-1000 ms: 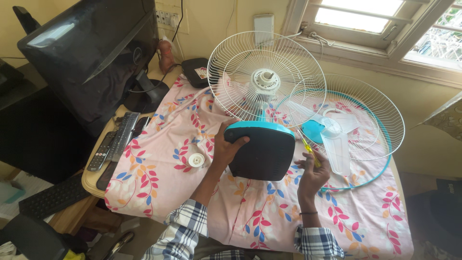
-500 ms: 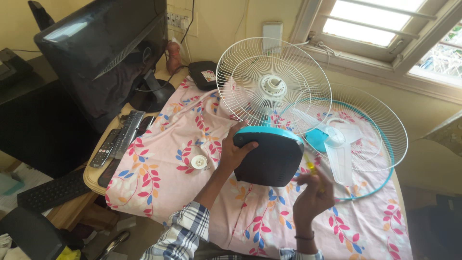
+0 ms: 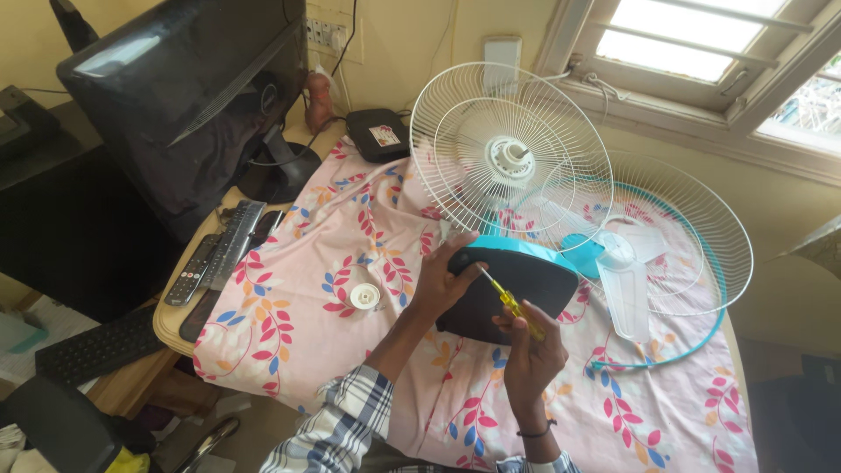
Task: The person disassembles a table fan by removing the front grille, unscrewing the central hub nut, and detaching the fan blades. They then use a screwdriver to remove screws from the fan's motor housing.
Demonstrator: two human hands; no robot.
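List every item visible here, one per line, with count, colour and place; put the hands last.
fan base: 1, black underside with blue edge, tipped up at cloth centre
screwdriver: 1, yellow handle, tip at the base
rear grille: 1, white wire, upright behind the base
front grille: 1, white with blue rim, lying flat at right
fan blade: 1, clear white, inside the front grille
round cap: 1, white, on cloth at left
cloth: 1, pink floral, covering the table
monitor: 1, black, upper left
remotes: 2, dark, table's left edge
left hand: holds the base's edge
right hand: grips the screwdriver
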